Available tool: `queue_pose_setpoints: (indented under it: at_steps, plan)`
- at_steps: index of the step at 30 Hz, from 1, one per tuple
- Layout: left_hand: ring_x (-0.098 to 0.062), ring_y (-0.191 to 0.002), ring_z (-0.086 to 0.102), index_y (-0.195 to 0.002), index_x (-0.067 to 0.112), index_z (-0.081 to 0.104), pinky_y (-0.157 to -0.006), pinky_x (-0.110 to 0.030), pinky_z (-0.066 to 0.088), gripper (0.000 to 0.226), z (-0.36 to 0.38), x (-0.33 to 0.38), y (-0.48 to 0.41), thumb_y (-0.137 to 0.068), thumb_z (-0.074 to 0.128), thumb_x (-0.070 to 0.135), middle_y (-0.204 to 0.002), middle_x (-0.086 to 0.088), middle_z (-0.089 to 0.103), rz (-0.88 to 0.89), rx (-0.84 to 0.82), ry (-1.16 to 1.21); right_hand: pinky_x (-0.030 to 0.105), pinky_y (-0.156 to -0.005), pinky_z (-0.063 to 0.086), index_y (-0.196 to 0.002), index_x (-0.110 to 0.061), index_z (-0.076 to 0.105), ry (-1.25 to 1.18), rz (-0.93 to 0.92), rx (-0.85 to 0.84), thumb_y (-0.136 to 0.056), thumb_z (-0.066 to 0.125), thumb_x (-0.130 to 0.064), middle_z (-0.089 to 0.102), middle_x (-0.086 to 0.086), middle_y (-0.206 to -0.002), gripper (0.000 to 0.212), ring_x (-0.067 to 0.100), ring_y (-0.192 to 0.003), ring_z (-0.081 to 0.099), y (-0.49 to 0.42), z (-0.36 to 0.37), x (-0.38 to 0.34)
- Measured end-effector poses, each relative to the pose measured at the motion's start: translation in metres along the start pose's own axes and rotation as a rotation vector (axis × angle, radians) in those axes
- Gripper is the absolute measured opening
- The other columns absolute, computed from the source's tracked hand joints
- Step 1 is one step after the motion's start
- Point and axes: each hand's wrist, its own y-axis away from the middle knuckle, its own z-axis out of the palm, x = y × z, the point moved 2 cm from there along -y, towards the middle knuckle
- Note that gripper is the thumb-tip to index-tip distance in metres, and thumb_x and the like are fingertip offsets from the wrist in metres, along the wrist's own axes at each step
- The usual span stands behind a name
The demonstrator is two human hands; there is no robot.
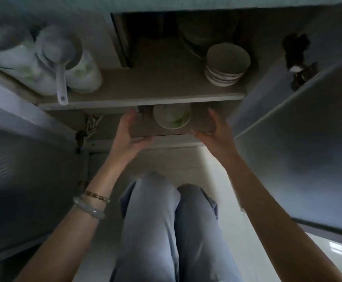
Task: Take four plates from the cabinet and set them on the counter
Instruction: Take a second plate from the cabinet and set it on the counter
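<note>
Left hand (130, 132) and right hand (213, 130), both open and empty, reach into the lower shelf (172, 139) of the cabinet (141, 101). Between them sits a green-patterned dish (172, 118); stacked bowls (226, 65) lie beyond the right hand. Fetching is beginning; next, grip a plate's rim on both sides.

No text, label, brand, number or sign can be read here. The stack of bowls (226, 66) on the cabinet shelf (141, 99) has coloured bands on its rims but no lettering. Left of the stack, the white jars (44, 64) carry green and blue markings, too blurred to tell whether any are writing. The bowl (172, 117) below the shelf shows only a smeared green pattern.
</note>
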Motion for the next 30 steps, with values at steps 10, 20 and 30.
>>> queue_pose_setpoints:
  at_steps: [10, 20, 30]
  plan:
    - [-0.028, -0.128, 0.045, -0.133, 0.017, 0.048, -0.105, -0.051, 0.039, 0.078, 0.054, -0.138, -0.084, -0.064, 0.076, 0.039, -0.136, -0.009, 0.049, 0.065, -0.043, -0.191, 0.011, -0.085, 0.036, -0.136, -0.026, 0.045, -0.027, -0.021, -0.016, -0.073, 0.078, -0.028, 0.045, -0.032, -0.106, 0.071, -0.005, -0.103, 0.046, -0.075, 0.06, 0.125]
    - [-0.013, -0.126, 0.036, -0.139, 0.019, 0.038, -0.097, -0.021, 0.026, 0.071, 0.093, -0.189, -0.167, -0.079, 0.075, 0.03, -0.136, 0.003, 0.036, 0.092, -0.037, -0.262, 0.018, -0.077, 0.048, -0.121, -0.026, 0.054, 0.015, 0.023, 0.01, -0.068, 0.079, -0.023, 0.063, -0.011, -0.102, 0.059, 0.015, -0.102, 0.058, -0.159, 0.102, 0.181]
    - [-0.036, -0.123, 0.049, -0.134, 0.006, 0.051, -0.102, -0.042, 0.04, 0.052, 0.119, -0.237, -0.225, -0.086, 0.067, 0.022, -0.133, -0.019, 0.055, 0.214, 0.023, -0.455, 0.028, -0.089, 0.043, -0.134, -0.012, 0.045, 0.096, 0.219, 0.082, -0.074, 0.077, -0.018, 0.045, 0.017, -0.137, 0.068, 0.03, -0.12, 0.051, -0.22, 0.114, 0.243]
